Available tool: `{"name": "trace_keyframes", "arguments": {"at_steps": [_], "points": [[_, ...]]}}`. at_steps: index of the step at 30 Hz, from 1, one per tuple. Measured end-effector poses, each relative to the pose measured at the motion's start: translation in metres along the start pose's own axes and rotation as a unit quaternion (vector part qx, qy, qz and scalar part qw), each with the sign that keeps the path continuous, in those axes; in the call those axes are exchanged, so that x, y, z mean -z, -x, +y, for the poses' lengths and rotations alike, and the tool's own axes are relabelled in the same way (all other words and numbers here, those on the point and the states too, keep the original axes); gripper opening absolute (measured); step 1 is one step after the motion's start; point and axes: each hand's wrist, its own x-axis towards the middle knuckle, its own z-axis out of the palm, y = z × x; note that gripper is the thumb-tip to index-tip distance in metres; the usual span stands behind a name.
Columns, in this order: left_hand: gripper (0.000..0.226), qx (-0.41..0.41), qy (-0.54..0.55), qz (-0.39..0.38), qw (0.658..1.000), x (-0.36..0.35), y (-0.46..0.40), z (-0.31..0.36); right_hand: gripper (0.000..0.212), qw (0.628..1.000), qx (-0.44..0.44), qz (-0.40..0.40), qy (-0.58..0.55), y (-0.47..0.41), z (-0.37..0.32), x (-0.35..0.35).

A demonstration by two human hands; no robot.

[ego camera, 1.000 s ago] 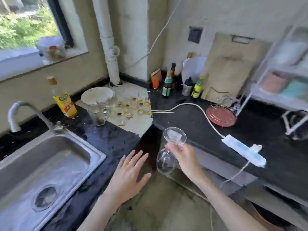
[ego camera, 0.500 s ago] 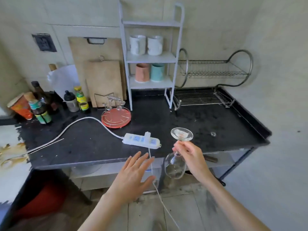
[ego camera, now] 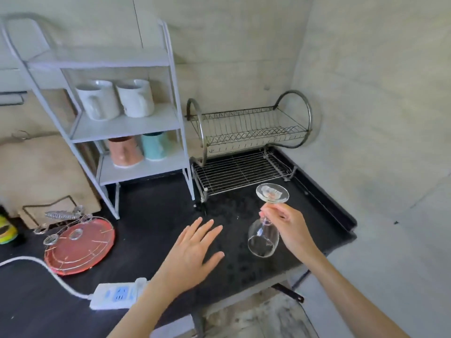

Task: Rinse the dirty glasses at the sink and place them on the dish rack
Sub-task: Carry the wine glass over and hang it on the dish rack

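Placing step in hand, by the look of it. The right hand point(ego camera: 290, 228) pinches a stemmed glass point(ego camera: 264, 231) by the stem, bowl down and foot up, tilted a little; the grip is narrow, fingers closed round the stem. The glass hangs over the dark table point(ego camera: 151, 230), near the front of the dish rack point(ego camera: 244, 152) but apart from it. The left hand point(ego camera: 192, 252) hovers flat over the table with fingers spread and straight, holding nothing.

Both tiers of the rack look bare. The lower tier is a flat wire grid, the upper one slotted for plates. The lower grid seems the natural seat for a glass set rim down.

Next move, as judged: carry the glass forward and slightly left, clear the rack's front rail, lower the rim onto the grid, then release. The inverted hold already suits that.

Edges and room:
- The white shelf unit point(ego camera: 127, 123), carrying mugs, stands just left of the rack; its leg is close to the rack's front corner.
- Walls close behind and to the right of the rack.
- The upper tier overhangs the rear of the grid, so headroom for the upturned foot is better toward the front.
- A power strip point(ego camera: 117, 295) and its cord lie near the front edge on the left, and a red tray point(ego camera: 80, 247) farther left, both well off the path.
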Motion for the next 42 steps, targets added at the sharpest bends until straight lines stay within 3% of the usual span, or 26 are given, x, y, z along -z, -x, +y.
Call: {"name": "trace_keyframes", "arguments": {"at_steps": [4, 10, 13, 20, 28, 42], "points": [[0.084, 0.004, 0.011, 0.042, 0.999, 0.010, -0.068, -0.008, 0.010, 0.999, 0.032, -0.027, 0.004, -0.074, -0.012, 0.015], [0.062, 0.117, -0.004, 0.122, 0.986, 0.040, -0.162, -0.021, 0.011, 0.986, 0.129, -0.106, -0.002, -0.204, -0.061, 0.017], [0.062, 0.166, -0.014, 0.170, 0.971, 0.057, -0.200, -0.028, 0.013, 0.974, 0.175, -0.144, 0.004, -0.267, -0.092, 0.008], [0.065, 0.240, -0.106, 0.165, 0.951, 0.070, -0.249, -0.052, 0.022, 0.951, 0.214, -0.207, 0.085, -0.379, -0.103, -0.057], [0.065, 0.252, -0.152, 0.140, 0.945, 0.066, -0.250, -0.062, 0.024, 0.937, 0.197, -0.265, 0.117, -0.413, -0.068, -0.106], [0.067, 0.272, -0.144, 0.130, 0.942, 0.070, -0.252, -0.054, 0.022, 0.932, 0.215, -0.270, 0.108, -0.412, -0.055, -0.104]]}}
